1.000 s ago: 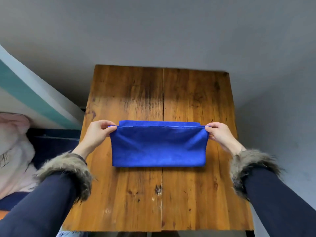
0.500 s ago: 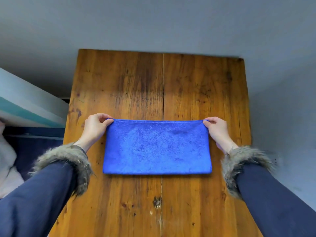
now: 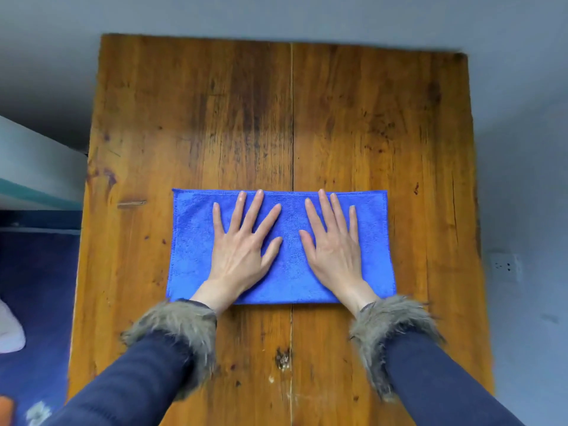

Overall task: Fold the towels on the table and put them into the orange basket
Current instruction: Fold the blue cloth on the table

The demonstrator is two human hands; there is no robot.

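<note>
A blue towel (image 3: 190, 241), folded into a wide rectangle, lies flat in the middle of the wooden table (image 3: 353, 124). My left hand (image 3: 242, 244) rests palm down on the towel's left half with its fingers spread. On the right half my right hand (image 3: 333, 244) lies the same way, flat and spread. Neither hand grips anything. An orange sliver (image 3: 6, 408) shows at the bottom left corner of the view; I cannot tell whether it is the basket.
A grey floor surrounds the table. To the left are a white and teal edge (image 3: 33, 176), a dark blue surface (image 3: 33, 287) and a pale cloth (image 3: 10, 330). A wall socket (image 3: 504, 267) sits at the right.
Both hands let go of the towel's far corners and moved inward. They now lie flat on top of it. The towel's upper layer has come down flat.
</note>
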